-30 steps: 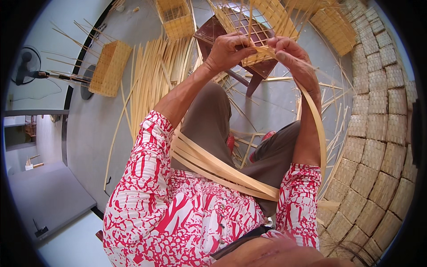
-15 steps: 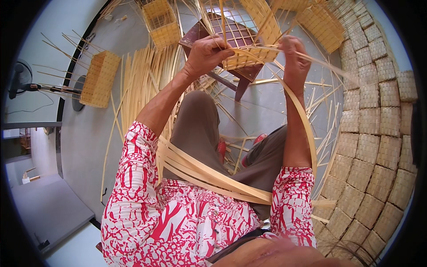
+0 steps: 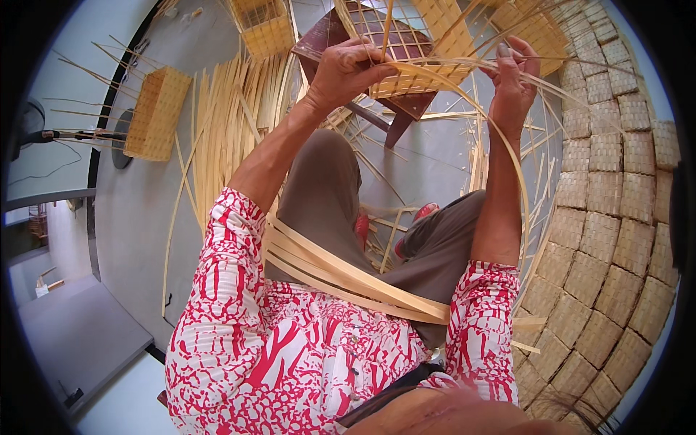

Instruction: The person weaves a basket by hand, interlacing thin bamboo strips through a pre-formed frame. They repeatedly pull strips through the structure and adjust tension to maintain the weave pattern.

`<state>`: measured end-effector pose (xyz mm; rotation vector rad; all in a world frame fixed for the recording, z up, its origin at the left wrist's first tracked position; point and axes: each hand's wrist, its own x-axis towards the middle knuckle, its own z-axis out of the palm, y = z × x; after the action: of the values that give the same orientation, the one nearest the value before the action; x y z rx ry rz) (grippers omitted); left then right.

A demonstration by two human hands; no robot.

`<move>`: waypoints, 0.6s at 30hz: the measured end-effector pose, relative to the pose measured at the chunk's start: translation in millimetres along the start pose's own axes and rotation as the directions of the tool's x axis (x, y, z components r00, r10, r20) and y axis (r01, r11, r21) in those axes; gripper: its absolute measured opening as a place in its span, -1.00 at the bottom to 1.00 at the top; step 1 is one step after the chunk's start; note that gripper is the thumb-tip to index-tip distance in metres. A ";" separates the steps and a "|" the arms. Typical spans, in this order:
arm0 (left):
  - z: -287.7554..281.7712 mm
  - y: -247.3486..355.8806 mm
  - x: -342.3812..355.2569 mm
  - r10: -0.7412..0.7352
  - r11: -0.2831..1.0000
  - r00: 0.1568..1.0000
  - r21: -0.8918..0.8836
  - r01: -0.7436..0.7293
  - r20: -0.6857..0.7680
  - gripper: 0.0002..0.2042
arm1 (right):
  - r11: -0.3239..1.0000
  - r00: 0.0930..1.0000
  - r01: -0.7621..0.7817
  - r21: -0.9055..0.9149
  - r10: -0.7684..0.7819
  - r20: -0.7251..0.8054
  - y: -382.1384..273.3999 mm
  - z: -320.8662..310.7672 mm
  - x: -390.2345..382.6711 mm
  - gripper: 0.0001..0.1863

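Note:
A partly woven basket [image 3: 417,87] of pale split strips rests on a dark red wooden stool [image 3: 312,47], its open lattice showing the wood beneath. My left hand [image 3: 353,72] is closed at the basket's near left edge, thumb and fingers pinching the weave and a strip. My right hand [image 3: 515,81] is raised beyond the basket's right end, fingers bent around a thin pale strip near the unwoven ends. A long weaving strip [image 3: 520,177] curves from the basket's edge down along my right forearm. Several flat strips [image 3: 341,272] lie across my lap.
Loose strips [image 3: 225,123] are spread on the floor at left. Unfinished baskets stand around: one at left [image 3: 158,116], one at far centre [image 3: 264,32], one at far right [image 3: 540,32]. Stacked woven pieces [image 3: 605,239] line the right side. A grey panel [image 3: 80,341] is at lower left.
My right hand has moved right, away from the basket, and its fingers have shifted. The left hand stays at the basket's edge, slightly further right in view with the basket.

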<state>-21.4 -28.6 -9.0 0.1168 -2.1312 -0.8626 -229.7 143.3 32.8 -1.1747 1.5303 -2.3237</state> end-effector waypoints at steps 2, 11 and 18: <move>6.9 -5.8 -1.4 -0.006 0.999 0.999 -0.052 0.004 -0.045 -0.90 | 0.999 0.998 -0.044 0.024 0.045 -0.054 11.3 -9.0 1.2 -0.73; 33.9 -8.4 1.5 -0.062 0.998 0.964 -0.022 0.058 -0.260 -0.90 | 0.438 0.594 -0.174 0.882 0.761 -0.261 8.7 -18.6 -21.2 -0.72; 16.0 -8.2 10.8 -0.070 0.979 0.996 0.185 0.081 -0.062 -0.85 | 0.804 0.780 -0.313 0.506 0.521 -0.346 -20.9 5.2 -35.3 -0.60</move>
<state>-41.7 -30.1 -13.9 0.3170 -2.1645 -0.6915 -195.7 166.7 32.2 -0.1210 1.1273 -2.5117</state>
